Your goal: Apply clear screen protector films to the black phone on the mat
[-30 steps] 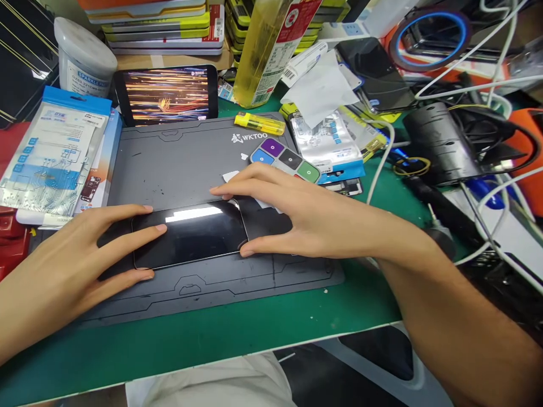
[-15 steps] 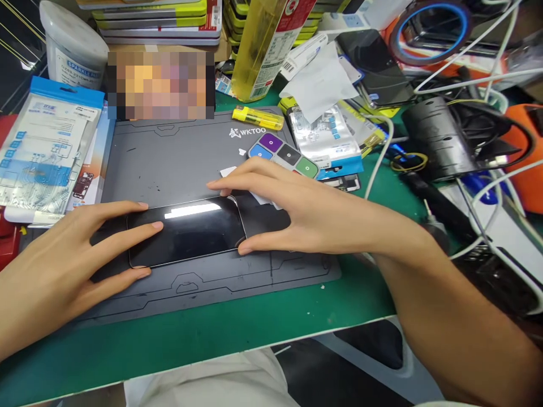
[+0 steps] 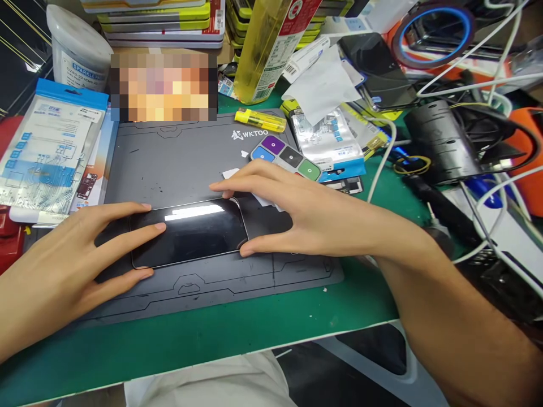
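The left hand (image 3: 80,257) spreads its fingers over one end of a flat, glossy black smartphone with a thin metal rim (image 3: 195,240); one fingertip rests along the far edge, another presses on the dark glass, and the thumb sits at the near edge, so that this end is held between them. The right hand (image 3: 292,209) arches around the other end; its thumb touches the near corner and a fingertip meets the far corner, gripping the phone across its width, while another fingertip reaches just past the far edge. The phone lies between the two sets of fingers, screen up, on a dark grey printed work mat (image 3: 144,164); a bright white reflection crosses the glass between the fingertips.

Just beyond the right fingers lie a torn white scrap of paper (image 3: 231,174) and a pale grey panel with coloured squares (image 3: 274,145), partly hidden by the hand; farther beyond them rests a translucent yellow lighter (image 3: 260,120). Past the left fingers, off the mat's side, lies a clear plastic packet with a blue top (image 3: 42,152); on the near side of both thumbs runs the green tabletop (image 3: 254,333).
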Tool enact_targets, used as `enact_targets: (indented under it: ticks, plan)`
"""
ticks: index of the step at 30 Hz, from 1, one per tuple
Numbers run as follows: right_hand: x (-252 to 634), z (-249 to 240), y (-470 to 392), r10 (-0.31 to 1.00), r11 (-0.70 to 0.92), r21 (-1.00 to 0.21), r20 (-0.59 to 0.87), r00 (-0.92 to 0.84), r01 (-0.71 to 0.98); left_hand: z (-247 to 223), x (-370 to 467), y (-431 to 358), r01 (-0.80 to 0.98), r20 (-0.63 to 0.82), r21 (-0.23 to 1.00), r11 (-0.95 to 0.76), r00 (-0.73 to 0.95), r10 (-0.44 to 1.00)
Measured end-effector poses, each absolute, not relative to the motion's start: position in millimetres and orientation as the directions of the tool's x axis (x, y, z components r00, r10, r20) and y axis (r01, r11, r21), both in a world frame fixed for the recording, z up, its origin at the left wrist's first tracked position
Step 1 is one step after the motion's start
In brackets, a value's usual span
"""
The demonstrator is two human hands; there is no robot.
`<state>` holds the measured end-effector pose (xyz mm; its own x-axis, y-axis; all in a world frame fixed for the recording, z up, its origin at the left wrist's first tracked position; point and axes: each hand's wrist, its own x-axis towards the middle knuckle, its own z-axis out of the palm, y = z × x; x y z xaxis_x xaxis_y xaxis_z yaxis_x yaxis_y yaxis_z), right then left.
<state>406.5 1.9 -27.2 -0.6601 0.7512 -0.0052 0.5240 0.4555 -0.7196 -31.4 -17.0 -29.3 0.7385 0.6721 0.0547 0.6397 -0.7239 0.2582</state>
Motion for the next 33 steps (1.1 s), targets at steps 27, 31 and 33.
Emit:
enact_targets:
  ticks: [27, 31, 33]
  plan:
    - [405.5, -28.2, 0.7, 0.768, 0.425, -0.726, -0.026, -0.64, 0.54, -25.6, -21.1, -15.7, 0.583, 0.126, 0.3, -0.755, 0.761, 0.637]
    - [406.2, -28.1, 0.6, 0.771, 0.412, -0.731, -0.039, -0.636, 0.544, -24.5, -20.6, -16.8, 0.571, 0.142, 0.288, -0.769, 0.769, 0.624]
    - [406.2, -28.2, 0.5, 0.771, 0.411, -0.73, -0.042, -0.636, 0.546, -25.1, -20.6, -17.3, 0.566, 0.146, 0.28, -0.775, 0.773, 0.617]
